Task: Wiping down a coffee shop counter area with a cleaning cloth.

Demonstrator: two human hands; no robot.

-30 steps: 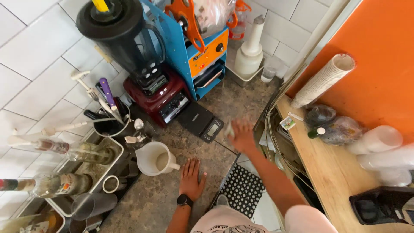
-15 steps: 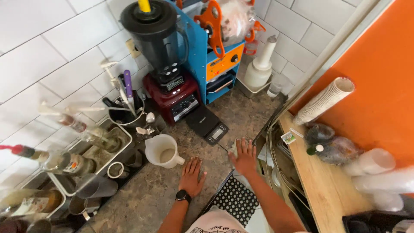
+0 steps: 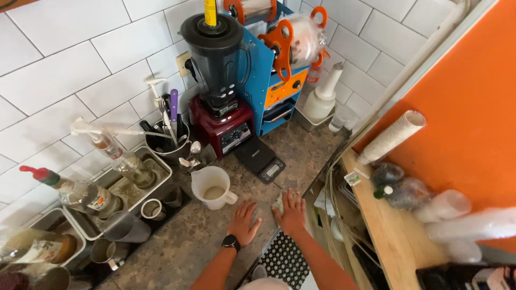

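Pressing Both Palms to the Counter

Standing at far left, syrup bottles (image 3: 80, 193) with pump tops sit in steel trays (image 3: 156, 185) against the tiled wall, likely so drips stay contained. A dark pot (image 3: 166, 142) beside them keeps spoons and stirrers upright within reach. The white jug (image 3: 211, 188), holding a little pale liquid, stands on the stone counter (image 3: 177, 247) just behind the left hand (image 3: 244, 223), handle turned toward it. That hand lies flat, fingers spread, gripping nothing; a dark watch is on the wrist. The right hand (image 3: 292, 212) rests just beside it, palm down on a small pale cloth (image 3: 278, 204), pressing rather than clutching it. Behind stand a red-based blender (image 3: 217, 80), a black scale (image 3: 260, 159) and a blue cup sealer (image 3: 274, 80). At right, a wooden shelf (image 3: 389, 236) against an orange wall carries stacked cups (image 3: 391, 137), so the cramped corner keeps everything close.
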